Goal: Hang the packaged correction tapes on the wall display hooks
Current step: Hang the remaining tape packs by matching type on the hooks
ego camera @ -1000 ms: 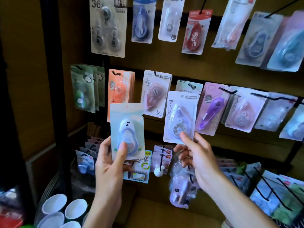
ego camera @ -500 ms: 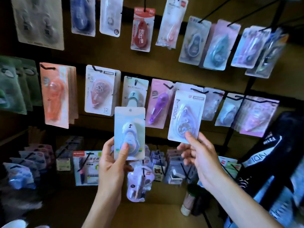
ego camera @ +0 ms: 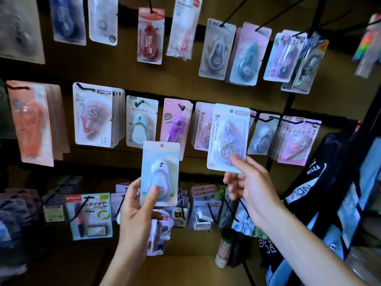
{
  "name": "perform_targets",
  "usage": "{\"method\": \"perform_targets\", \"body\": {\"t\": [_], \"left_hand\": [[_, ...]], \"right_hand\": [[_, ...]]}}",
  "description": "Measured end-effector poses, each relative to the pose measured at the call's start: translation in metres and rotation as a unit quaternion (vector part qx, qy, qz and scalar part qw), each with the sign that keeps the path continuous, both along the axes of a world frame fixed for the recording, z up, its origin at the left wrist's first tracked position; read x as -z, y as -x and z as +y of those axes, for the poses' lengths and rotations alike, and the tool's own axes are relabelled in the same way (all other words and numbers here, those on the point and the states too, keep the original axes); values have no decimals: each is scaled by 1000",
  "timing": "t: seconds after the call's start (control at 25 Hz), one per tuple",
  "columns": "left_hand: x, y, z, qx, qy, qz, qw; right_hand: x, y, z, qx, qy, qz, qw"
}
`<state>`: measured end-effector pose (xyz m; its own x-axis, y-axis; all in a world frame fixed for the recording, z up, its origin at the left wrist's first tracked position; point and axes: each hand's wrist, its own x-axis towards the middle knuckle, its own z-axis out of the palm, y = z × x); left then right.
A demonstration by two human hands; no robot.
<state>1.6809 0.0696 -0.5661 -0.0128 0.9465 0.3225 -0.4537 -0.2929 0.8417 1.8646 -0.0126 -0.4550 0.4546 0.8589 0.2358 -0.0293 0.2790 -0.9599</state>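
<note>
Left hand [ego camera: 138,205]: raised in front of the wall, thumb pressed on the front of a pale blue pack [ego camera: 159,173], other fingers behind it; the grip is grasping the pack at its lower left corner
Pale blue pack: upright, a "5" written by hand on the tape inside, punched hole at the top edge free of any hook
Right hand [ego camera: 250,189]: higher and to the right, forefinger and thumb pinching the lower edge of a white pack [ego camera: 227,137]; the grip is grasping that pack, the other fingers curled below it
White pack: upright, printed "Moon" down its left side, held just in front of the middle row, overlapping a similar Moon pack [ego camera: 201,129] that hangs behind it; its top is level with the row's hooks, whether it sits on one I cannot tell
Middle row: from the left an orange pack [ego camera: 31,122], a stack of pink packs [ego camera: 93,115], a pack with a mint tape [ego camera: 141,120] also marked "5", a purple pack [ego camera: 175,122], then more pink ones to the right
Top row: a red pack [ego camera: 150,37] among grey, blue and white ones on black hooks
Lower row: a blue pen pack [ego camera: 89,215] and small blurred items
Far right: a black bag [ego camera: 321,182] with white lettering
</note>
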Motion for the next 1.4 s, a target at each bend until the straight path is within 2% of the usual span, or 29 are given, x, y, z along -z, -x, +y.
{"method": "perform_targets", "body": {"t": [0.2, 0.44, 0.6, 0.76, 0.92, 1.04, 1.24, 1.4], "left_hand": [[2, -1, 0, 5, -5, 9, 1000], [2, -4, -4, 18, 2, 11, 1000], [-4, -3, -9, 25, -2, 5, 1000], [-4, 2, -9, 20, -8, 14, 1000], [1, 3, -4, 35, 12, -8, 999], [1, 1, -3, 41, 26, -24, 999], [-2, 3, -2, 64, 51, -49, 995], [0, 4, 0, 56, 49, 5, 997]], "right_hand": [[-1, 0, 2, 10, 18, 5, 1000], [-12, -10, 59, 28, 112, 0, 993], [-11, -15, 91, 52, 155, 62, 985], [8, -6, 83, 64, 193, 105, 974], [45, 23, 60, -39, 184, 53, 981], [56, 44, 50, -125, 145, -49, 980], [61, 48, 51, -107, 106, -96, 984], [62, 41, 47, -84, 77, -89, 989]]}}
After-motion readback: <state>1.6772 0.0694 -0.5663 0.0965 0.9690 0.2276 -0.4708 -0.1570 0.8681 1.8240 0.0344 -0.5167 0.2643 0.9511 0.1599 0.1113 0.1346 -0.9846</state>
